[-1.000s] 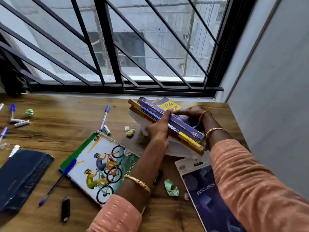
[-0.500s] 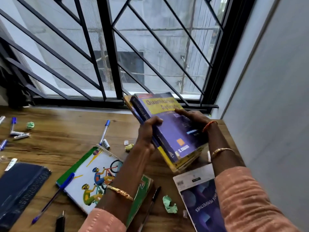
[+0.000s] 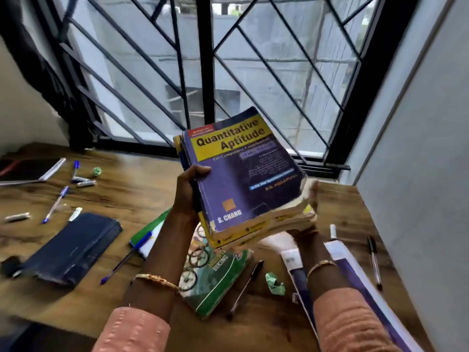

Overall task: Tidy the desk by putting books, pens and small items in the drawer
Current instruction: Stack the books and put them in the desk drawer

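left hand [image 3: 189,191] grips book stack [image 3: 243,179] | right hand [image 3: 308,214] beneath

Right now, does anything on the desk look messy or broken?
Yes. The purple book held in both hands is tatty: its cover edges are frayed and curled. Crumpled green paper and scattered pens litter the desk.

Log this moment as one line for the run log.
stage: lifting books | left hand: grips book stack | right hand: supports stack | drawer: unseen
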